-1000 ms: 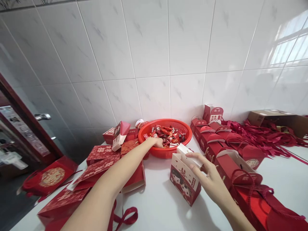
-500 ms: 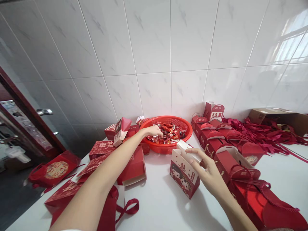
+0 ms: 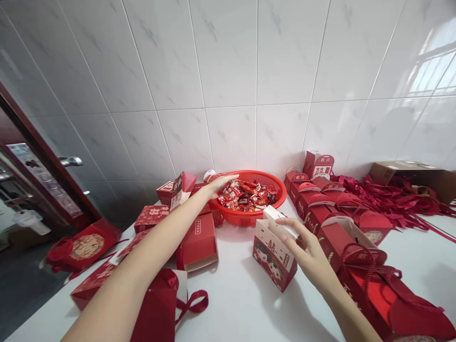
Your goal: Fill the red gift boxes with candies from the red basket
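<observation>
My right hand (image 3: 306,247) grips the upper edge of a small red and white candy box (image 3: 272,263) printed with cartoon figures. The box stands on the white table with its top flaps up. My left hand (image 3: 223,186) is over the left side of a red plastic basket (image 3: 245,218), its index finger stretched out and the other fingers partly hidden. Beneath and beside it, wrapped candies (image 3: 251,194) in red wrappers fill the basket. I see no candy held in that hand.
Red gift boxes (image 3: 197,242) lie on the left, one with a ribbon loop (image 3: 195,304). A row of red boxes (image 3: 329,228) runs down the right. Behind them are a heap of dark red ribbons (image 3: 366,199) and a cardboard box (image 3: 409,175). A tiled wall (image 3: 231,133) closes the back.
My left hand has drawn back from the middle of the candies to the basket's left side, and its fingers have straightened. My right hand stays on the candy box.
</observation>
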Motion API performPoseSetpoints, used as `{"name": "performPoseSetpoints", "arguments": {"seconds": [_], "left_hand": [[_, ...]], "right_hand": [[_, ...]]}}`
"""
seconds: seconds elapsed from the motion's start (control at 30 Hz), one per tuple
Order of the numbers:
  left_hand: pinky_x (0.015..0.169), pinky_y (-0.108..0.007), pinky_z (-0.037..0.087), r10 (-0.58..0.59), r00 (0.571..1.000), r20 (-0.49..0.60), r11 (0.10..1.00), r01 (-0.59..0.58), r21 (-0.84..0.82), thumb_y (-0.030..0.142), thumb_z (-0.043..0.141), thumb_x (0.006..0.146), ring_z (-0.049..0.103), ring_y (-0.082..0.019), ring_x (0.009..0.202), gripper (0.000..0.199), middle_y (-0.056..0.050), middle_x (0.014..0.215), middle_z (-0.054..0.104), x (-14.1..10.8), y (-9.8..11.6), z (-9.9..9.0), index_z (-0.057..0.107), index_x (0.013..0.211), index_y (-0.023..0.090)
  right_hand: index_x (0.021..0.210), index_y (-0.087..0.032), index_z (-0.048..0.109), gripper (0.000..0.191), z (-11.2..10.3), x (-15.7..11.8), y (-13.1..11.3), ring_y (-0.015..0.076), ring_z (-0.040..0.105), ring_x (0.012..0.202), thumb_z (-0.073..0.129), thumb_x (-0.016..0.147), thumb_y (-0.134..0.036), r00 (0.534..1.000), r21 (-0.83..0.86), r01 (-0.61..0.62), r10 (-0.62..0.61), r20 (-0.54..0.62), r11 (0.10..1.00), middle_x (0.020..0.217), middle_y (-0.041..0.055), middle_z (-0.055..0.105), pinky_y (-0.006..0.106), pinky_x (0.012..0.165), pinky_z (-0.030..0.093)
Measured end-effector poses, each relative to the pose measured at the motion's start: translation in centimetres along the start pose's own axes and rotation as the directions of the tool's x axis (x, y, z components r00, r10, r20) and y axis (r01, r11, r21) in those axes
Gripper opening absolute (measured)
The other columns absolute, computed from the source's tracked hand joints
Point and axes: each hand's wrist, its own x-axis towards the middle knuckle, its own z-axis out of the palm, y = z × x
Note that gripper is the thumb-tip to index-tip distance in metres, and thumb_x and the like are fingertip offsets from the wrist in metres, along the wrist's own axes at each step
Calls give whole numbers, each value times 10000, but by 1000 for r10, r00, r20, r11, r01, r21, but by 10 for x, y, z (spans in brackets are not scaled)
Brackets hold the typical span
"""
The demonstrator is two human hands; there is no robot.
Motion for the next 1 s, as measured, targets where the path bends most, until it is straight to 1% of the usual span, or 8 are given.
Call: {"name": "performPoseSetpoints", "arguments": {"seconds": [0.13,0.3,0.43,0.53,0.63,0.73,0.87,1.0], "left_hand": [[370,-182,194,15,998,57,1000,-13,-28,525,656,838,266,-43,380,540,57,424,312,-11,18,13,412,506,176],[391,-214,271,41,968,247,964,-104,246,458,764,734,385,-69,404,445,21,456,463,-40,45,47,531,500,160],[428,-234,295,84,915,394,887,-249,389,428,705,785,431,-89,438,392,2,482,540,-64,58,78,622,513,157],[431,-246,264,66,895,441,836,-291,465,456,662,829,390,-87,434,394,0,490,566,-72,59,92,689,574,157],[446,-249,275,86,918,388,829,-281,483,488,612,870,395,-93,434,409,5,499,561,-72,54,102,717,664,151],[479,-246,312,212,947,242,841,-303,448,448,541,917,433,-105,466,406,12,523,535,-68,45,115,659,670,148],[527,-245,339,477,874,92,784,-470,405,413,449,947,451,-117,531,392,17,574,516,-67,33,131,564,665,165],[565,-244,361,562,821,98,735,-550,396,419,471,926,460,-121,572,363,27,588,509,-68,25,139,525,658,181]], "right_hand": [[1091,-260,670,291,1,1,0,221,638,888,539,881,-414,1000,1,0,0,1,1000,1085,25,707,324,782,488],[1111,-253,681,329,1,2,-1,222,640,888,551,866,-429,1000,6,1,-1,-9,1000,1155,43,704,321,756,504],[1103,-253,691,334,1,1,-4,232,644,906,558,855,-433,1000,5,8,-8,-12,1000,1156,49,709,329,758,514],[1105,-251,691,343,1,1,-5,239,650,920,561,853,-442,1000,9,15,-15,-9,1000,1178,55,714,340,767,520],[1119,-237,684,361,0,2,-4,253,659,956,558,851,-445,1000,10,6,-6,-15,1000,1187,71,714,354,778,526],[1137,-228,677,384,-1,2,-3,265,662,993,562,842,-445,1000,8,-3,3,-24,1000,1197,81,709,371,808,529],[1118,-225,678,371,-1,2,-1,277,659,1050,570,838,-443,1000,16,-1,1,-28,1000,1187,83,717,383,842,534],[1176,-214,657,425,0,3,3,300,638,1158,581,833,-452,999,33,-7,8,-40,999,1262,109,698,409,897,528]]}}
